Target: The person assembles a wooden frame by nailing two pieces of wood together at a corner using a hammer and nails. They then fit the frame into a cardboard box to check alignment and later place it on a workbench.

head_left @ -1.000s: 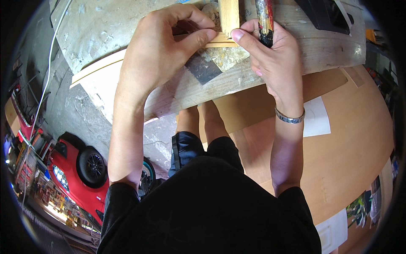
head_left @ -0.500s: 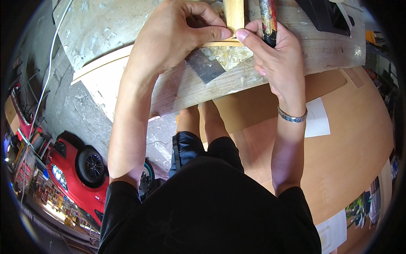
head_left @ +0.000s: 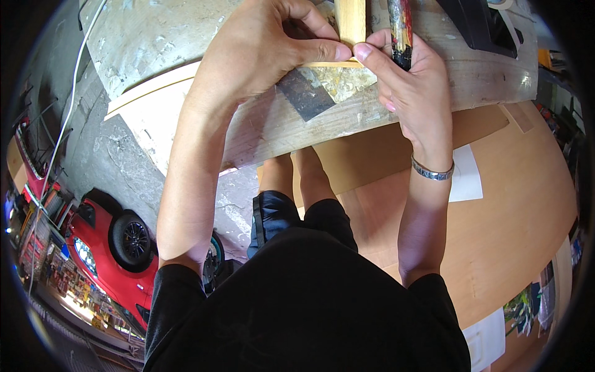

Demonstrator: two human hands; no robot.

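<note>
A thin, pale wooden strip (head_left: 158,79) runs across the worn workbench (head_left: 155,38), passing under my fingers. My left hand (head_left: 263,46) is closed on it, thumb and fingertips pinching near the foot of a yellowish wooden block (head_left: 351,22). From the other side my right hand (head_left: 412,74) meets it, thumb tip against its fingertips at the same spot. Anything small between those tips is too hidden to name. A round handle (head_left: 401,31), smeared with red, yellow and black paint, is tucked in my right hand's fingers; its upper end is out of frame.
A dark rectangular patch (head_left: 305,94) lies on the bench near its front edge. A black plastic part (head_left: 476,28) sits at the far right. Below the bench are large brown sheets (head_left: 508,229) and a white paper (head_left: 466,175). A red car (head_left: 114,263) stands at lower left.
Both hands, the block and the handle appear slightly farther right in view, along with the bench. The grip of each hand looks the same.
</note>
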